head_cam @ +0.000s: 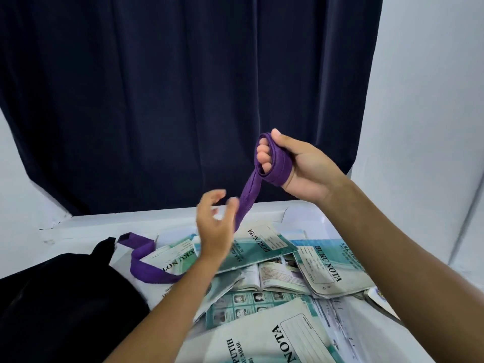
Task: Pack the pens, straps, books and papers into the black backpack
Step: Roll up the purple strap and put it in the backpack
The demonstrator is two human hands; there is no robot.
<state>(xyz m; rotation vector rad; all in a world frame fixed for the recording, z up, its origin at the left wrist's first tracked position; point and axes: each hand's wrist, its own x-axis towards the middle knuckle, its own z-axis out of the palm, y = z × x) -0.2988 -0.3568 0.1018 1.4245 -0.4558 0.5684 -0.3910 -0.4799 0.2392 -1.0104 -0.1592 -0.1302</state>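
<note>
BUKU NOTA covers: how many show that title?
4: one under the left hand, one at right, one upside down beside the purple strap, one nearest the camera. Others may be buried.

1. The backpack [60, 305] lies at the left of the desk [110, 225], nearest the viewer's left side.
2. Right of the backpack, notebooks [264, 247] and an open book [277, 277] lie overlapping in a heap across the desk's middle and right.
3. Another notebook [275, 339] lies at the near edge, in front of the heap.
4. The strap [251, 189] runs from the desk, where its lower part lies on the notebooks just beside the backpack, up to the right hand [301, 166] held above the heap's far side.
5. The left hand [214, 226] is below and left of the right hand, beside the hanging strap.
6. A curtain [183, 87] hangs behind the desk.
</note>
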